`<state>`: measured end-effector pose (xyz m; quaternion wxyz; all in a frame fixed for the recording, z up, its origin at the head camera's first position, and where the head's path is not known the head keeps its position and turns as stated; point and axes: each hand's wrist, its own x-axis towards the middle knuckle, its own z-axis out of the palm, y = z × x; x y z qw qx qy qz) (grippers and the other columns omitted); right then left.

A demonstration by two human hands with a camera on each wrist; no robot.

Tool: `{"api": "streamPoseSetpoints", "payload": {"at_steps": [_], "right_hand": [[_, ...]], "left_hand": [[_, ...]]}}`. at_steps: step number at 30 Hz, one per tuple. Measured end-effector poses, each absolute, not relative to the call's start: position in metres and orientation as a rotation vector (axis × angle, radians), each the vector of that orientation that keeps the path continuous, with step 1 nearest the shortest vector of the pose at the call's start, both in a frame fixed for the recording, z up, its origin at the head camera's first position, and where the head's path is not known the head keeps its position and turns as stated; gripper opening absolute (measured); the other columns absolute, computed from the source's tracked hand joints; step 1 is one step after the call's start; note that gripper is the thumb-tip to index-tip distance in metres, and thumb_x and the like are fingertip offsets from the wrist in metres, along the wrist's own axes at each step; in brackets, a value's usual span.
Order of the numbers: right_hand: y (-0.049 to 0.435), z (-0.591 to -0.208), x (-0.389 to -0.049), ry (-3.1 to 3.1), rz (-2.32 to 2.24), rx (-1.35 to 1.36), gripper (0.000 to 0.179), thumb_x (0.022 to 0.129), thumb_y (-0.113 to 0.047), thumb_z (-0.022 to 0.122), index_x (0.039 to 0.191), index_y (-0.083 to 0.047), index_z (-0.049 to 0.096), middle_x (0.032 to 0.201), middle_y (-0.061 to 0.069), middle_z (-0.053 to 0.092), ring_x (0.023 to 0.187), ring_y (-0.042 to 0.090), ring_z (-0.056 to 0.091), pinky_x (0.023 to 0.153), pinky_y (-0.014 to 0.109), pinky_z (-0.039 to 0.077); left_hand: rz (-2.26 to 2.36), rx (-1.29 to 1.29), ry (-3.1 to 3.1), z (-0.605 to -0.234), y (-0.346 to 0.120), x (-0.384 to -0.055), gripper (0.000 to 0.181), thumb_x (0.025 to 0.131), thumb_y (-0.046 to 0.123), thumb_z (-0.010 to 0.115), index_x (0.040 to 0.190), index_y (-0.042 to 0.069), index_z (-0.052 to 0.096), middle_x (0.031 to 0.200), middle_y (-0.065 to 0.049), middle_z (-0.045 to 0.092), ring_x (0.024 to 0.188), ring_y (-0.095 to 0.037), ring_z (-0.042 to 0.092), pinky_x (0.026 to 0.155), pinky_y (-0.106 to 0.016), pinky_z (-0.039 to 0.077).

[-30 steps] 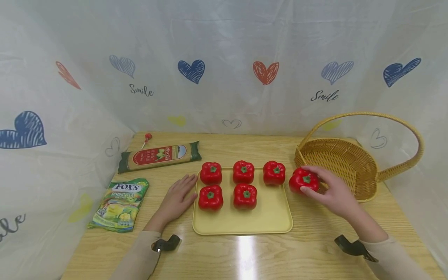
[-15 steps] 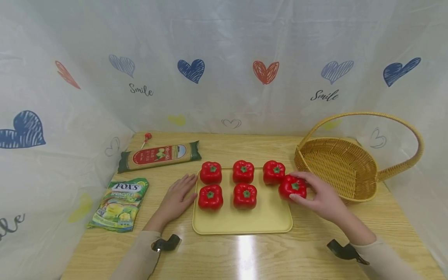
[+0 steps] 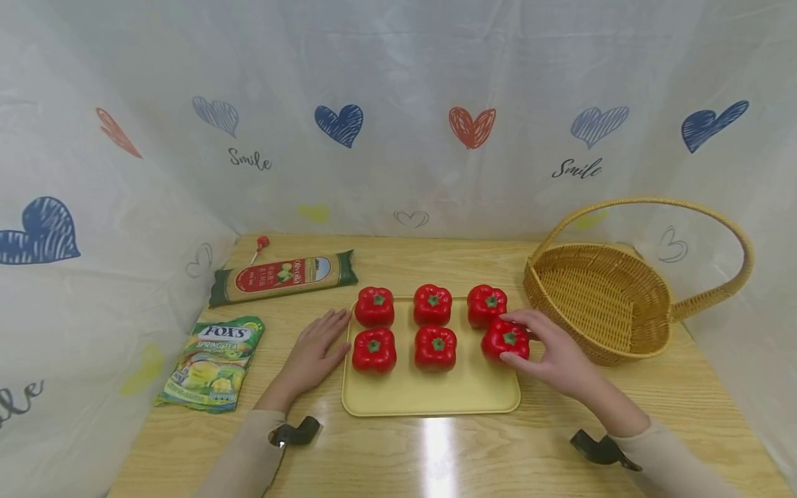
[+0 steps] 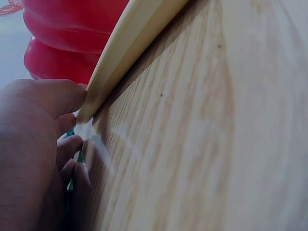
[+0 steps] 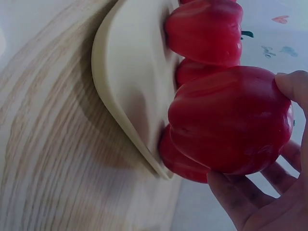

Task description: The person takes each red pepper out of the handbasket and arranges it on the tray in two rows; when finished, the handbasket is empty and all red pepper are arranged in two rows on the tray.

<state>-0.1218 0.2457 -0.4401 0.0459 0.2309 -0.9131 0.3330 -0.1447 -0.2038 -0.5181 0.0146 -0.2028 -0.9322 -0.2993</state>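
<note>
In the head view, my right hand [image 3: 560, 356] grips a red bell pepper [image 3: 503, 339] between thumb and fingers, over the right side of the yellow tray [image 3: 429, 398]. The right wrist view shows this held bell pepper [image 5: 231, 120] just above the tray's surface, close to the other peppers. Several more red bell peppers, such as the front middle one [image 3: 435, 349], stand on the tray with green stems up. My left hand [image 3: 314, 353] rests on the table by the tray's left edge; its thumb [image 4: 67, 96] touches the tray's rim [image 4: 103, 77] in the left wrist view.
A wicker basket [image 3: 585, 297] with a tall handle stands at the right. At the left lie a pasta packet [image 3: 283, 278], a red lollipop [image 3: 262, 243] and a green candy bag [image 3: 213, 364]. A white curtain with printed hearts encloses the wooden table [image 3: 560, 449].
My right hand has carried the bell pepper leftward from beside the basket, coming over the tray's right side. The left hand and the other peppers have stayed put.
</note>
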Motion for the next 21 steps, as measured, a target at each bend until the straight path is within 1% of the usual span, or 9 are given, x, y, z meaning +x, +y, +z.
{"api": "streamPoseSetpoints", "payload": {"at_steps": [2,8,15,21], "right_hand": [[0.244,-0.442,-0.121,-2.793,1.028,0.707,0.053,0.086,-0.026,0.084,0.133,-0.017,0.061,0.132,0.001,0.06,0.116,0.024,0.063,0.092,0.043,0.059],[0.239,-0.446,-0.12,-2.797,1.057,0.71,0.055,0.085,-0.026,0.085,0.134,-0.018,0.061,0.131,0.0,0.057,0.115,0.024,0.062,0.092,0.048,0.058],[0.233,-0.451,-0.121,-2.78,1.069,0.73,0.056,0.084,-0.025,0.086,0.134,-0.017,0.062,0.128,0.001,0.057,0.113,0.022,0.062,0.091,0.046,0.059],[0.23,-0.455,-0.121,-2.784,1.051,0.722,0.057,0.083,-0.029,0.086,0.134,-0.019,0.062,0.128,0.002,0.059,0.113,0.023,0.062,0.09,0.045,0.06]], "left_hand": [[-0.933,-0.63,-2.904,-0.518,-0.204,-0.145,0.061,0.102,0.032,0.06,0.156,0.008,0.042,0.16,-0.013,0.039,0.152,-0.034,0.026,0.124,-0.055,0.017],[-0.937,-0.628,-2.902,-0.52,-0.204,-0.146,0.061,0.102,0.032,0.059,0.156,0.009,0.042,0.161,-0.012,0.039,0.152,-0.034,0.026,0.124,-0.055,0.016],[-0.945,-0.634,-2.892,-0.521,-0.205,-0.145,0.061,0.102,0.032,0.06,0.156,0.009,0.041,0.161,-0.012,0.039,0.152,-0.034,0.026,0.124,-0.055,0.016],[-0.953,-0.628,-2.889,-0.52,-0.204,-0.145,0.061,0.102,0.032,0.06,0.156,0.008,0.042,0.161,-0.013,0.039,0.152,-0.034,0.026,0.124,-0.055,0.016]]}}
